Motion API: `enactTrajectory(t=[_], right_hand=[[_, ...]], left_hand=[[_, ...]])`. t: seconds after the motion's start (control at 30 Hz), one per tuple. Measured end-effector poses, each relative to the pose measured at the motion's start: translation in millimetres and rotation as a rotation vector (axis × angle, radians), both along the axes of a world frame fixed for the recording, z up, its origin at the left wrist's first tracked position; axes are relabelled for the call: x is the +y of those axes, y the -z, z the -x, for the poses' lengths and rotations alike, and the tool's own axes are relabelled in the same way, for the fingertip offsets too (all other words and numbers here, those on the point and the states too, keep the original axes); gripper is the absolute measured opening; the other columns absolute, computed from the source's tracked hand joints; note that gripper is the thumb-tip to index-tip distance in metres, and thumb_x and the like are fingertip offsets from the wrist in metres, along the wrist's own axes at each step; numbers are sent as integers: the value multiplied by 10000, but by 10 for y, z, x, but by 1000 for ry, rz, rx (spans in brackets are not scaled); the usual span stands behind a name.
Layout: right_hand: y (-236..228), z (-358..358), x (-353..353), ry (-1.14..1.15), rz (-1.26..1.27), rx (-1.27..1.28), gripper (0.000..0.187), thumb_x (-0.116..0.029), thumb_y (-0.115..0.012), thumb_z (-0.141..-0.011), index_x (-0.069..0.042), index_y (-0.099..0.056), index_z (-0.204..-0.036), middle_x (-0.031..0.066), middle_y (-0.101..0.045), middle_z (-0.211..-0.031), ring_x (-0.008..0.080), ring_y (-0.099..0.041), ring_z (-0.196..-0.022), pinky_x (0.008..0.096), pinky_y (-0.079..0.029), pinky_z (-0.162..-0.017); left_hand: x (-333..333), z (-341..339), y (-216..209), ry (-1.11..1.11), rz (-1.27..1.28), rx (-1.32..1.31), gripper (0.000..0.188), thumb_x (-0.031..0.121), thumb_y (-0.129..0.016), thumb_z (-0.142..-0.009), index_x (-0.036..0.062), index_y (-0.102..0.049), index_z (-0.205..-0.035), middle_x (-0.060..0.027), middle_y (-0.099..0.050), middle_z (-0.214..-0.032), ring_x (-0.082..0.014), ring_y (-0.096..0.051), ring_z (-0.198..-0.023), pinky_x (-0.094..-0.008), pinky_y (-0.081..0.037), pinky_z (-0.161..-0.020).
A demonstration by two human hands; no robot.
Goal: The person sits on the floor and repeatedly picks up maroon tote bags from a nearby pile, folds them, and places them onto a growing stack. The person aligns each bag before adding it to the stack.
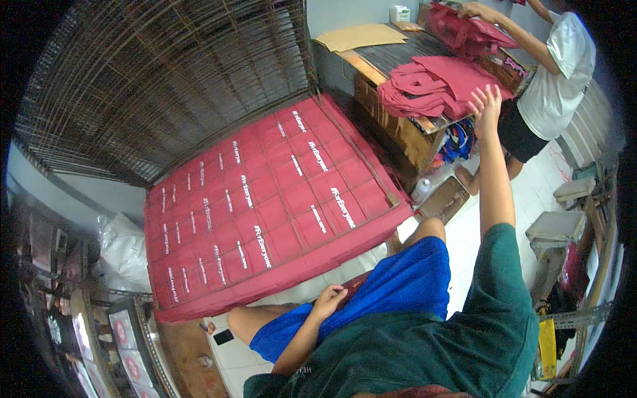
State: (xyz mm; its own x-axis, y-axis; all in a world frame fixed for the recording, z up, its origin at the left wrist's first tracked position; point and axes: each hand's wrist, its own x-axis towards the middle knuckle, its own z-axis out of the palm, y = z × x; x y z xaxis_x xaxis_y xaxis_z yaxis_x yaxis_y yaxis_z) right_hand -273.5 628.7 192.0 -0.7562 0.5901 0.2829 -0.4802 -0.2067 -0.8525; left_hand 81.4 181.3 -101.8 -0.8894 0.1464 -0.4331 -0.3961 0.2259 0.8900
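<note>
My right hand (486, 109) is stretched out to the far right, fingers spread, with nothing in it. It is beside a pile of red cloth bags (431, 83) on the workbench; whether it touches the pile I cannot tell. My left hand (327, 302) is low by my lap, its fingers loosely curled in and no object visible in them. In front of me, red fabric panels (265, 199) with white print cover a large drying rack in rows. Raised wire rack tiers (179, 79) tilt up behind them.
A co-worker (557, 73) at the far right handles more red bags (464, 30). Brown paper sheets (361, 38) lie on the workbench (361, 63). A white bottle (421, 190) stands on the floor. A black phone (223, 337) lies at lower left, below a clear plastic bundle (124, 252).
</note>
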Motion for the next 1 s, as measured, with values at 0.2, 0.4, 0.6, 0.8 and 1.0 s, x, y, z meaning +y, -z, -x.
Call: enactTrajectory(t=[0.2, 0.4, 0.6, 0.8, 1.0], right_hand=[[34, 1167, 551, -328, 489, -102, 991, -560, -619, -795, -172, -10, -1474, 261, -91, -1476, 396, -332, -1280, 450, -382, -1007], [219, 1702, 372, -336, 322, -321, 782, -513, -585, -809, -90, -317, -1410, 256, -209, -1430, 385, -394, -1184, 428, -376, -985], [-21, 1946, 461, -195, -90, -196, 402, -92, -523, -869, -76, -545, -1270, 59, -578, -1202, 148, -592, -989, 278, -447, -800], [-946, -24, -1263, -117, -159, 517, 345, 22, -550, -861, 83, -541, -1200, 127, -541, -1269, 208, -574, -1053, 294, -489, -863], [-652, -1936, -2724, -224, -388, 593, 587, -192, -501, -885, 135, -329, -1341, 241, -318, -1433, 342, -224, -1372, 475, -121, -1131]], left_hand=[[-170, -289, -362, -257, 49, 120, 279, 264, -666, -863, 50, -582, -1020, -21, -578, -755, -88, -507, -685, -237, -407, -608], [-265, -683, -671, -420, 82, 63, 291, 242, -690, -845, 48, -570, -1026, 4, -547, -700, -65, -478, -651, -230, -394, -584], [-105, -613, -1108, -351, 223, 111, 371, 319, -694, -831, 57, -560, -1058, -33, -577, -759, -113, -524, -691, -267, -444, -626], [126, 162, -2244, 56, 65, 368, 613, 399, -708, -799, 23, -492, -1232, -166, -606, -1117, -234, -587, -1012, -363, -458, -887], [491, 920, -3173, 5, -674, 669, 650, 392, -694, -808, 42, -454, -1300, -74, -568, -1127, -154, -555, -965, -302, -445, -843]])
